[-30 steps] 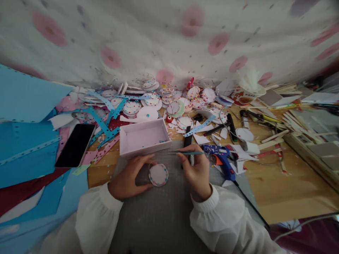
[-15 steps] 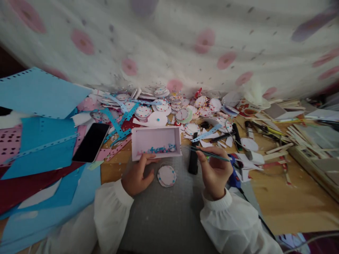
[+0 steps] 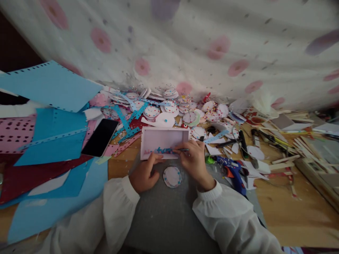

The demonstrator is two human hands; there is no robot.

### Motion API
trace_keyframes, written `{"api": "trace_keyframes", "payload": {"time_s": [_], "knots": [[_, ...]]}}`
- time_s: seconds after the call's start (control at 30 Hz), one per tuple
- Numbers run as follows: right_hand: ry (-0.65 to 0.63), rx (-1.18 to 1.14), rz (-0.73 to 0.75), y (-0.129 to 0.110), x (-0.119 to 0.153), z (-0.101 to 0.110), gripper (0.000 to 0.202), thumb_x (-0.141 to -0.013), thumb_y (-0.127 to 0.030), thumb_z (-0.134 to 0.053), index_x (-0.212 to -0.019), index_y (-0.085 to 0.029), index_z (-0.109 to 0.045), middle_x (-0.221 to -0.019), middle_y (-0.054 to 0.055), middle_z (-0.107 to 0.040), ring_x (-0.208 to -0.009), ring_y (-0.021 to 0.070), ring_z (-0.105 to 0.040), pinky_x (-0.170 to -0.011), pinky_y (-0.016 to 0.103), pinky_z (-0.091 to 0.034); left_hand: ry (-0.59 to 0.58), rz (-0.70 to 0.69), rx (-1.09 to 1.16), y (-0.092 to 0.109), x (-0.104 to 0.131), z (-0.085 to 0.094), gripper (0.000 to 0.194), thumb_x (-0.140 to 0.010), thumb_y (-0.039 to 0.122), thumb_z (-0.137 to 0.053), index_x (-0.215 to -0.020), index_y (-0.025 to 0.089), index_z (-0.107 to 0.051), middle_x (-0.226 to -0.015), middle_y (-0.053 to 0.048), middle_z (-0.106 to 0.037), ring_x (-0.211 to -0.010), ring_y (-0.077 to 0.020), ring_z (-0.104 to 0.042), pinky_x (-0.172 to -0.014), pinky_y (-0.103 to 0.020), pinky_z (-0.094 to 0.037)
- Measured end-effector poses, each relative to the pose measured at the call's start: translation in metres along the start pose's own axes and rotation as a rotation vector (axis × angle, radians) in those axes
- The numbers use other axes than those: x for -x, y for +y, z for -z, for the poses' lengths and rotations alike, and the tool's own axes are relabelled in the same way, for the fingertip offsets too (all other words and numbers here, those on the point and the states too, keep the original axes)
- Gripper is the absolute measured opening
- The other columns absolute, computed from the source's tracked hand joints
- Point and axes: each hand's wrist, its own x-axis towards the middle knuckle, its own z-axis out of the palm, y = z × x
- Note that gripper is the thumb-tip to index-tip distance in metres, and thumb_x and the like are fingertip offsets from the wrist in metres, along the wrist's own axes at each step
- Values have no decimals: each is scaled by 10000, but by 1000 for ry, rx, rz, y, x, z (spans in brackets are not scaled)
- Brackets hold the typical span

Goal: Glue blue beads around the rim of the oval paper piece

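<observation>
Biggest first: floral curtain (image 3: pixel 185 38) fills the upper frame, w/ wooden table (image 3: pixel 299 215) below it, bare wood at lower right. Grey mat (image 3: pixel 169 215) runs from centre to bottom edge. White box (image 3: pixel 144 143), centre, stands at the mat's far end. R hand (image 3: pixel 185 149), just right of centre, has thumb & fingers pinched on tweezers; it's over the box's near right corner. L hand (image 3: pixel 145 173), left of centre, isn't clenched: fingers lie at the box's near wall, thumb apart. Can't tell if it presses or just steadies. Glue gun (image 3: pixel 233 169) lies right of the R hand (no telling if it's hot). Round card disc (image 3: pixel 172 177), w/ blue dots along its edge, lies flat on the mat btwn the hands, untouched. Tweezers (image 3: pixel 182 149) point left into the box, tips hard to make out. Smallest: blue & pink bits (image 3: pixel 162 150), bunched along the box's near side.

Risks, my guess — L fingers pushing down on the wall could tip the box & spill bits; too hard a pinch could flick one away; R wrist dropping low could knock the disc.
</observation>
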Motion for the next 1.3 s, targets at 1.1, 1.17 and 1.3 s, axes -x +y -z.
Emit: {"api": "trace_keyframes", "payload": {"time_s": [1.1,1.17,1.3], "knots": [[150,-652,-290,-24,44,12,67,-808,-243,-727,-781,-228,-667,-721,10,-705,-678,172,-615,-633,319,-469,151,-24,251,3,-6,-3,108,-905,237,-587,-929,182,-677,-916,-69,-683,-881,-178,-645,-802,-315,-535],[146,-636,-291,-24,44,12,68,-813,-254,-721,-782,-227,-667,-721,13,-708,-675,172,-616,-632,321,-469,149,-25,255,3,-6,-2,107,-902,227,-590,-933,183,-682,-920,-68,-687,-882,-176,-648,-806,-312,-536],[157,-626,-298,-24,45,12,88,-818,-287,-714,-775,-227,-668,-710,16,-697,-673,175,-614,-631,328,-475,151,0,242,3,-6,-1,124,-905,234,-584,-918,184,-697,-916,-66,-699,-871,-176,-655,-805,-315,-540]]}}
